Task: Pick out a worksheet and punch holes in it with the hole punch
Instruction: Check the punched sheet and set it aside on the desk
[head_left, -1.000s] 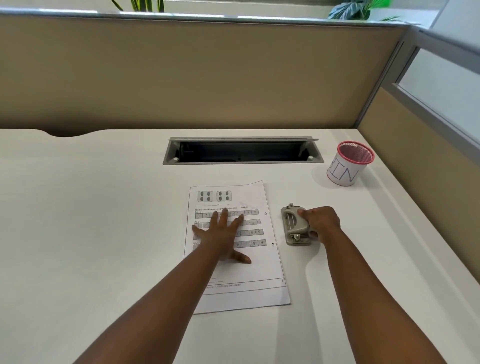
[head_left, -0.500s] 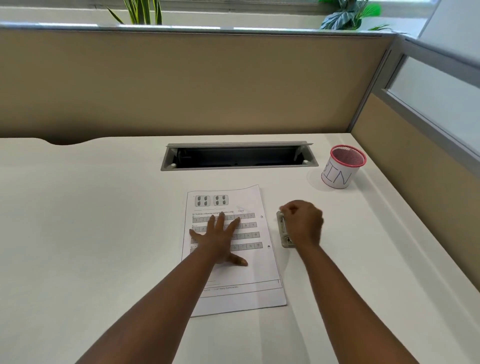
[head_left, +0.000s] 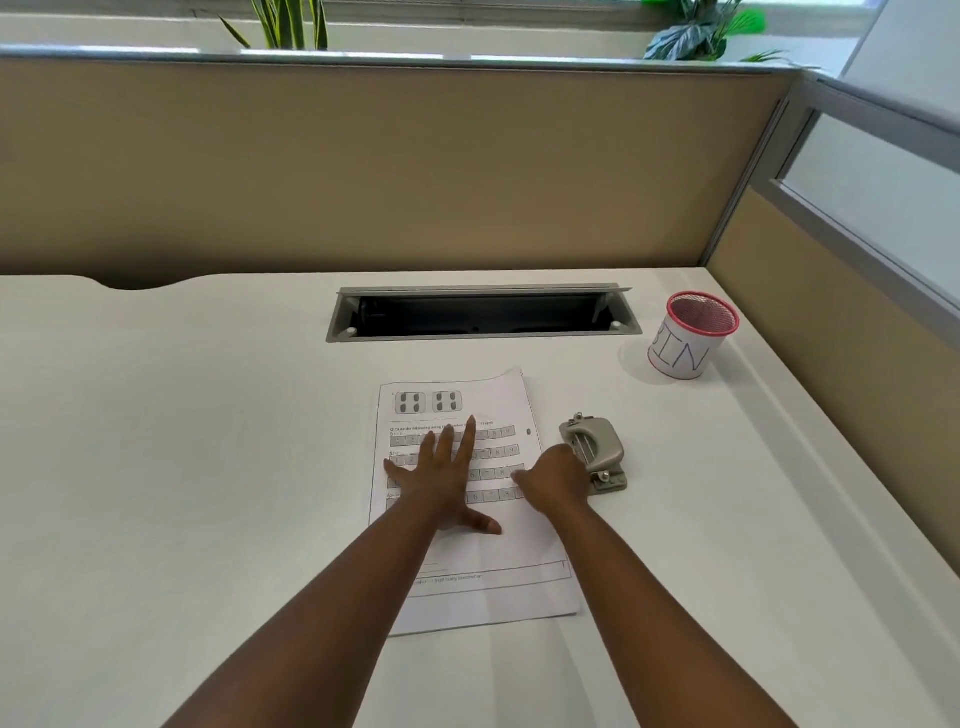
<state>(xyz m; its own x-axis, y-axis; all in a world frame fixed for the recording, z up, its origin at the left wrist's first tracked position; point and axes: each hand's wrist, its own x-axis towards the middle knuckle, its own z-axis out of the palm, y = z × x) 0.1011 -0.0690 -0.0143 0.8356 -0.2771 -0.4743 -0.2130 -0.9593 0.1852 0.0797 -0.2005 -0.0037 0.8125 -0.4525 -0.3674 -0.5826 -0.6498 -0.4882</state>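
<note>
A printed worksheet (head_left: 470, 590) lies on the white desk (head_left: 182, 441) in front of me. One punched hole shows in its right margin. My left hand (head_left: 441, 480) presses flat on the sheet's middle, fingers spread. My right hand (head_left: 556, 480) rests on the sheet's right edge with the thumb on the paper and the fingers curled and hidden. The grey metal hole punch (head_left: 597, 449) stands on the desk just right of the sheet, touching or nearly touching the right hand's knuckles, with nothing in its slot.
A red-rimmed mesh cup labelled BIN (head_left: 685, 345) stands at the back right. An open cable slot (head_left: 483, 312) cuts across the desk behind the sheet. Tan partition walls (head_left: 415, 171) close the back and right sides.
My right hand has let go of the hole punch and moved left onto the sheet's right edge. The punch now sits uncovered. My left hand stays flat on the paper.
</note>
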